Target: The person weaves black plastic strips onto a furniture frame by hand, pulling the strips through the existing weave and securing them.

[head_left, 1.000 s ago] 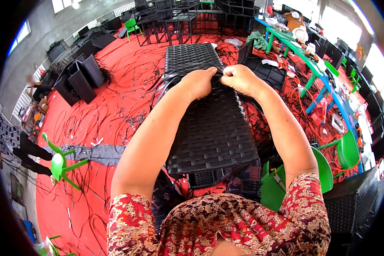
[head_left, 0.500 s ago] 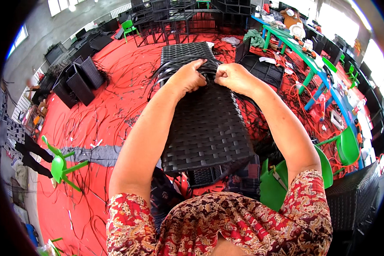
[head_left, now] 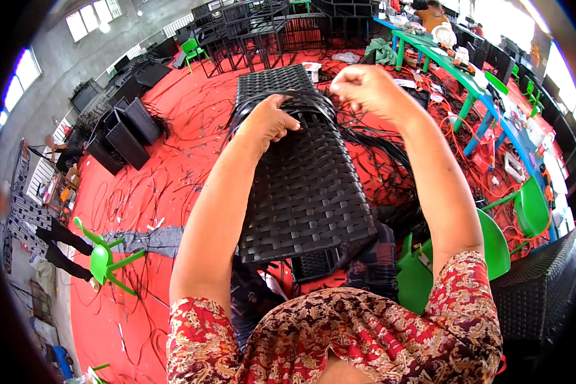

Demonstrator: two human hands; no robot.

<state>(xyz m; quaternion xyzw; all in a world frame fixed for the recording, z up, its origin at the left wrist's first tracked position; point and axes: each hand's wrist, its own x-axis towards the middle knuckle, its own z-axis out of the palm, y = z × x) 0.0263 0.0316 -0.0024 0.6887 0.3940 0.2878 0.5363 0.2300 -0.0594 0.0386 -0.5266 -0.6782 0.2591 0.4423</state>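
Note:
A long black woven wicker piece (head_left: 307, 192) stretches away from me between my arms, its surface a weave of flat strips. Loose black strips (head_left: 313, 105) loop across it in a bundle near its far part. My left hand (head_left: 269, 125) is closed at the left side of this bundle, its thumb over the strips and its other fingers curled against the weave. Raised beyond the right edge of the piece, my right hand (head_left: 374, 93) is slightly blurred, thumb and forefinger drawn together. Whatever may be between those fingertips is too small to make out.
Cut black strips litter the red floor covering (head_left: 153, 205). Green chairs (head_left: 102, 256) stand left and right. A green-topped table (head_left: 448, 67) with tools and cables runs along the right. Dark woven pieces (head_left: 125, 134) stand at left. Another person (head_left: 38, 224) is at far left.
My right hand has lifted off the woven piece and moved to the right and away from my left hand. My left hand stays by the strip bundle. The view has shifted slightly.

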